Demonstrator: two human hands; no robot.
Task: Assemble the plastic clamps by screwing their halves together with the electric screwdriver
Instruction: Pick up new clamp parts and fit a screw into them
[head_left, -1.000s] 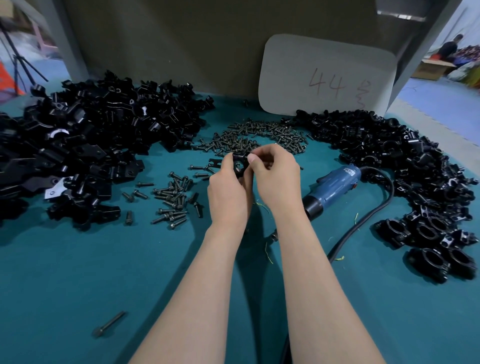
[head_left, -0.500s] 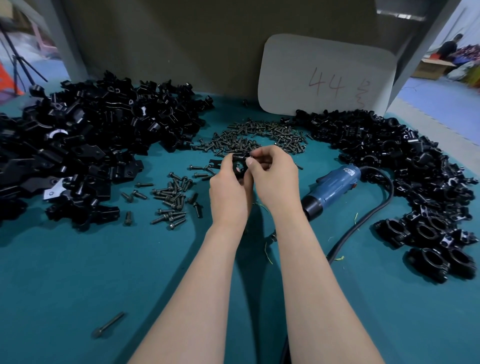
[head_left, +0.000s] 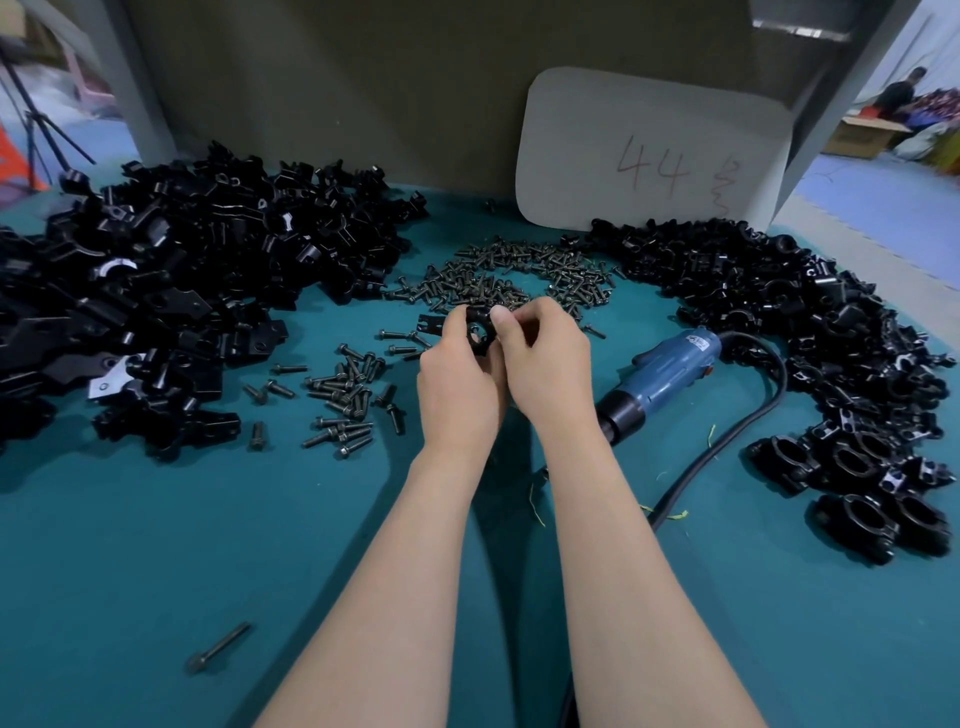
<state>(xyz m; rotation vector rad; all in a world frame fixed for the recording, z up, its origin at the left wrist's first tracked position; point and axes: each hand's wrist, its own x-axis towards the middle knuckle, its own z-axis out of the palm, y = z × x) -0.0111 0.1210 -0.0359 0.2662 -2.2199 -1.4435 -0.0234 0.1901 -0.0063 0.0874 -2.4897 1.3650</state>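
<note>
Between both hands (head_left: 457, 387) (head_left: 548, 371), clamp (head_left: 477, 332) unmoved.

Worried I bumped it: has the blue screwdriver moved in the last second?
No. The screwdriver lies in the same spot below the white card.

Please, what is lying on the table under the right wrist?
The blue screwdriver lies there; its black front end runs under the wrist, so the tip is covered. Its black cable curves away beside the forearm.
</note>
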